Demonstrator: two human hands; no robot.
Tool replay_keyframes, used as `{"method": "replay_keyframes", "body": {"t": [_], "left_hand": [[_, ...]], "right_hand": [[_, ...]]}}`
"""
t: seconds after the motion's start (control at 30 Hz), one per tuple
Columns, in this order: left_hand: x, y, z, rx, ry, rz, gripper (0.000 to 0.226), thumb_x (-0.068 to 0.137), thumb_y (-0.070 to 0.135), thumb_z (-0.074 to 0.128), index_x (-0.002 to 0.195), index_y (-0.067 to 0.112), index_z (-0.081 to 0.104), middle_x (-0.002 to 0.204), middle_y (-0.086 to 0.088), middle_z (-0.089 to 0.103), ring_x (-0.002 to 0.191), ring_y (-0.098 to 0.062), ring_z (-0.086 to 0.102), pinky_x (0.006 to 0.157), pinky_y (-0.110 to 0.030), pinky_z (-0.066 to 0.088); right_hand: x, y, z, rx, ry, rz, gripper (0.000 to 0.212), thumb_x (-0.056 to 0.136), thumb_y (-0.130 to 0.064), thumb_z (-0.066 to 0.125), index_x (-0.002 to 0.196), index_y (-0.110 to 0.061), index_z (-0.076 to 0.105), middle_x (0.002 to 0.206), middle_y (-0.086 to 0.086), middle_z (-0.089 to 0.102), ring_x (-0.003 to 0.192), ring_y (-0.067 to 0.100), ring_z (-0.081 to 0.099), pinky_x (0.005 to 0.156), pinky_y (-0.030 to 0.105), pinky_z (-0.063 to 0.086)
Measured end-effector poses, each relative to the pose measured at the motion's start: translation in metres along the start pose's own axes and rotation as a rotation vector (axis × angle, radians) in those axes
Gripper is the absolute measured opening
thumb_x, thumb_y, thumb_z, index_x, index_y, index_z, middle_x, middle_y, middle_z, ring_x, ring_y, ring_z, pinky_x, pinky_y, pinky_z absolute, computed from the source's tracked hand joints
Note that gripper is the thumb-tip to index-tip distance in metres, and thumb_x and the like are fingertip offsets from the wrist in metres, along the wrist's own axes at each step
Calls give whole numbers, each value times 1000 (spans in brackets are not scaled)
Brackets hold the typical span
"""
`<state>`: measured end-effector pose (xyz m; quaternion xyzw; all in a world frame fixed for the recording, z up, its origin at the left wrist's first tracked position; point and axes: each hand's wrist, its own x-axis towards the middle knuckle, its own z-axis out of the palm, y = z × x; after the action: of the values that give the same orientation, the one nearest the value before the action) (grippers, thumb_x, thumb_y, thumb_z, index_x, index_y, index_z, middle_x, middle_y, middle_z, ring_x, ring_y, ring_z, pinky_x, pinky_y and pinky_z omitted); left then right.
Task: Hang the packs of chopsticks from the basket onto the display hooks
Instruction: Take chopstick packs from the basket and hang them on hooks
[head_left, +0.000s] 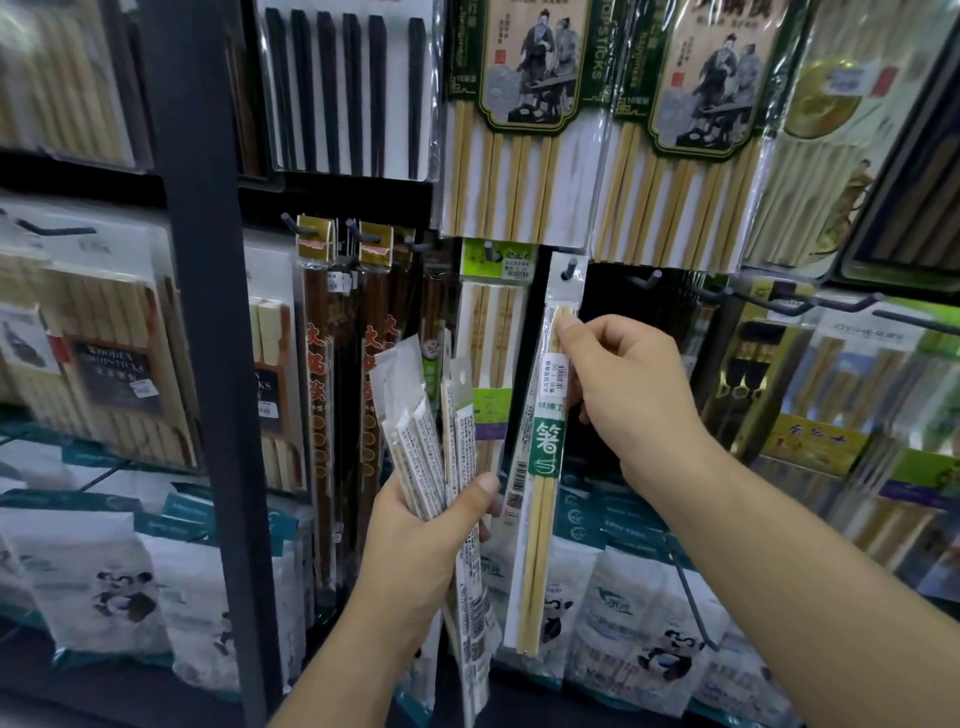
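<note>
A slim clear pack of pale bamboo chopsticks (540, 519) with a green label hangs by its top hole on a dark display hook (570, 269). My right hand (623, 395) pinches this pack near its upper part, thumb on the front. Lower left, my left hand (415, 540) grips a fanned bundle of several similar slim packs (431, 441), their printed backs facing me. The basket is out of view.
Bare hooks (649, 280) stick out to the right of the hung pack. Large bamboo chopstick packs (524, 130) hang above, dark red packs (322, 389) to the left. A dark upright post (208, 312) stands at left. Panda-printed bags (639, 639) line the bottom.
</note>
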<state>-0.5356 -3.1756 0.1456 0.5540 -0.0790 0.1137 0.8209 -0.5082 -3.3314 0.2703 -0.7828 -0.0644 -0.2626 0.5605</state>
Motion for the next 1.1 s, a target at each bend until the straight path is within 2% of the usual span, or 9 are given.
{"method": "replay_keyframes", "body": {"t": [0.13,0.3,0.47,0.53,0.67,0.8,0.87,0.97,1.1], "left_hand": [[-1,3,0,-36,-10,-34,21,66,32,83,84,24,75,77,0,72,67,-16,70,61,-24,58],[-2,8,1,-101,-76,-50,26,70,27,87,91,17,77,85,-10,76,75,-23,74,65,-31,61],[-3,10,5,-115,-159,28,39,72,31,86,109,22,79,110,-12,79,104,-28,75,84,-33,62],[-3,10,6,-112,-176,47,38,76,26,84,113,21,78,114,-15,77,108,-31,74,89,-35,60],[-2,7,6,-113,-163,36,41,74,27,85,113,19,77,113,-13,78,106,-29,75,86,-32,60],[-1,6,3,-86,-82,-9,17,75,33,87,89,28,79,96,-4,80,95,-21,77,80,-34,61],[0,4,2,-130,-50,-56,14,73,30,85,85,25,78,92,-7,78,88,-23,76,71,-36,62],[0,3,1,-131,-56,-78,17,70,31,82,85,26,77,82,-3,71,76,-21,69,63,-33,60],[0,2,2,-105,-79,-68,17,70,30,82,86,27,78,74,3,67,69,-16,65,62,-32,59]], "right_hand": [[2,10,1,-60,19,52,46,97,-46,63,84,-2,65,79,16,70,75,32,69,62,41,54],[-13,19,0,-106,52,80,45,95,-45,64,81,-3,59,72,10,60,71,27,62,68,39,51],[-41,13,12,3,-354,43,20,93,-35,72,86,-16,71,73,6,66,65,11,63,61,24,54],[-43,15,17,-17,-391,-1,13,91,-24,75,82,-17,69,70,2,60,64,10,58,61,25,53],[-41,16,16,-70,-383,-47,16,91,-20,75,79,-17,66,70,-1,59,63,9,54,61,28,51],[-34,5,7,-35,-260,-134,15,95,-20,68,85,-11,64,78,20,61,69,34,58,67,53,57],[-25,-4,0,4,-158,-172,18,96,-23,65,88,-7,61,82,25,58,70,37,57,67,59,55],[-12,-15,-5,80,-69,-167,28,99,-27,62,90,-1,59,82,30,53,66,31,51,65,52,52],[-2,-15,-4,56,3,-112,37,101,-35,61,84,-2,57,67,5,45,61,15,43,60,35,43]]}}
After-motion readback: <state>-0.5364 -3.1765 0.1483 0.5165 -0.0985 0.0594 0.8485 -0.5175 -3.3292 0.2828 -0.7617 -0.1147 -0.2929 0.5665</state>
